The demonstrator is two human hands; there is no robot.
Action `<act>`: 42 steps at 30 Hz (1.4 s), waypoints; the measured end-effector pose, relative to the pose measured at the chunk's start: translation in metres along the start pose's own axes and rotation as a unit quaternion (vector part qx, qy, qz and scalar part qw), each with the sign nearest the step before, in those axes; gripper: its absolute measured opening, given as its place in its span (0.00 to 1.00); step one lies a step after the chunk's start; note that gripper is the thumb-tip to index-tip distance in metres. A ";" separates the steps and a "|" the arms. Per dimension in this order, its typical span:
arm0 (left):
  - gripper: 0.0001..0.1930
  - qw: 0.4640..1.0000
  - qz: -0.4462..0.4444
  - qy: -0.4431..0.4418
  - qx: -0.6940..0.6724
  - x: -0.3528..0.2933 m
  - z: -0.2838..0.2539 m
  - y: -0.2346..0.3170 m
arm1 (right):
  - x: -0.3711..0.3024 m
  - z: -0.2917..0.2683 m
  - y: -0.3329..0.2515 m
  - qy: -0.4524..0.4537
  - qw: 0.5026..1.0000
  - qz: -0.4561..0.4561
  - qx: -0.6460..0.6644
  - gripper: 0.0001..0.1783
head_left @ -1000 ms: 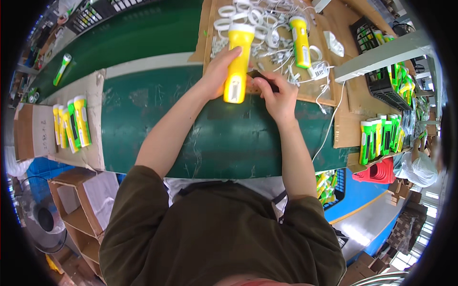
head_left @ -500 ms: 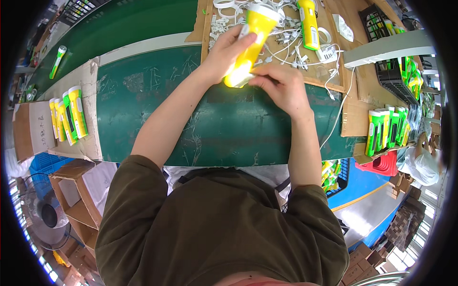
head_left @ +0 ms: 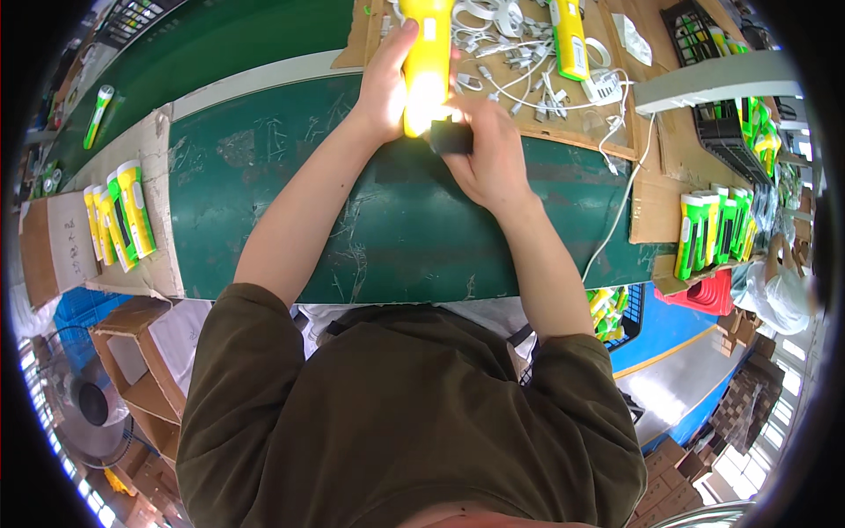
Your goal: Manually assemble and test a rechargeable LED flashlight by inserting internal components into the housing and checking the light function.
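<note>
A yellow flashlight (head_left: 429, 57) stands nearly upright in the picture over the far part of the green work surface (head_left: 387, 233). My left hand (head_left: 384, 92) is closed round its body from the left, thumb along the side. A bright glow at its lower part washes out detail there. My right hand (head_left: 490, 145) is closed at that lower end, with a small black flat piece (head_left: 451, 137) at its fingers. Whether this piece is joined to the flashlight cannot be made out. The flashlight's top runs out of the picture.
A cardboard tray (head_left: 607, 123) holds white cables, a white plug block (head_left: 602, 85) and another yellow flashlight (head_left: 569, 40). More flashlights stand in rows at left (head_left: 132, 207) and right (head_left: 689, 236). A white cable (head_left: 623, 207) hangs over the right side; a grey bar (head_left: 717, 85) crosses there.
The flashlight has turned from tilted to nearly upright and shifted left and up. My right hand has moved left and nearer me; the black flat piece now shows at its fingers.
</note>
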State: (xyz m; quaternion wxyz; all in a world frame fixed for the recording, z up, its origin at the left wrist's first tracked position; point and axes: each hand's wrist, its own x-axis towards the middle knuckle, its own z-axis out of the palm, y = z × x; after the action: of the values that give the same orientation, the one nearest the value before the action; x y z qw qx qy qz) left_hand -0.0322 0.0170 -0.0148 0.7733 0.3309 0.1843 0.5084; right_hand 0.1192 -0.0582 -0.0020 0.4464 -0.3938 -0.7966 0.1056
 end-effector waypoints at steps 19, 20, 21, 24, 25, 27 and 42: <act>0.18 0.988 -0.107 0.081 0.082 0.002 0.004 0.011 | 0.009 -0.027 0.044 0.007 0.953 0.247 -0.174 0.10; 0.18 0.985 -0.129 0.089 0.066 0.005 0.002 0.004 | 0.004 -0.028 0.051 0.020 0.962 0.216 -0.167 0.10; 0.18 0.986 -0.126 0.082 0.079 0.007 0.003 0.006 | 0.001 -0.028 0.051 0.014 0.962 0.219 -0.163 0.11; 0.18 0.984 -0.113 0.089 0.106 -0.002 0.019 0.013 | 0.005 -0.034 0.039 0.037 0.971 0.199 -0.126 0.12; 0.18 0.983 -0.118 0.097 0.104 -0.003 0.019 0.014 | 0.003 -0.032 0.041 0.038 0.975 0.189 -0.115 0.13; 0.19 0.982 -0.124 0.101 0.098 -0.002 0.019 0.016 | 0.005 -0.032 0.046 0.040 0.979 0.163 -0.116 0.13; 0.22 0.982 -0.118 0.133 0.068 0.005 0.021 0.017 | 0.007 -0.026 0.050 0.126 0.978 0.129 -0.106 0.11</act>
State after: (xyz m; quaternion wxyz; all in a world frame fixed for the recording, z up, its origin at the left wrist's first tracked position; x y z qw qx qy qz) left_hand -0.0285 0.0189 0.0117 0.7722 0.2883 0.3569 0.4395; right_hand 0.1646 -0.0248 -0.0084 0.4811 -0.5487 -0.6832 0.0265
